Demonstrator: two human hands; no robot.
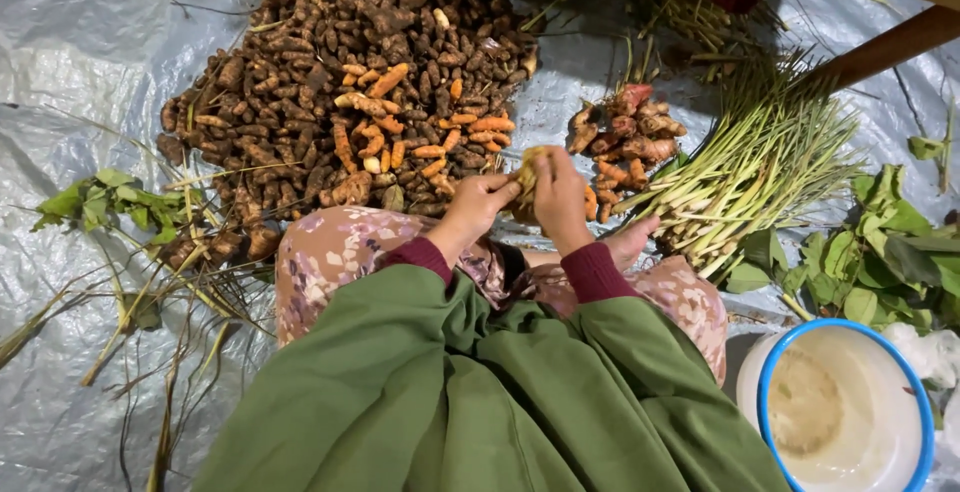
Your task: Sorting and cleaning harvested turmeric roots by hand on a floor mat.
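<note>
**Knobbly root between both sets of fingers**

Between our fingers sits a small yellowish root piece point(527, 170), lumpy and rough-skinned. Our left hand point(478, 202) curls its fingers closed on the near left side of it, and our right hand point(559, 197) wraps its fingers around the right side, so both hands pinch the same piece, held above our knees. Just beyond the fingertips lies a broad heap of brown roots point(330, 92), short, finger-shaped and earthy, with a few bright orange ones showing where the skin is off. To the right of the fingers we see a smaller pile of reddish knobs point(625, 132), then a sheaf of long, thin, pale green stalks point(750, 172). Everything rests on a crinkled, glossy grey plastic sheet point(80, 52). Nearer to us, right of our hands, stands a round white basin with a blue rim point(840, 407).
</note>
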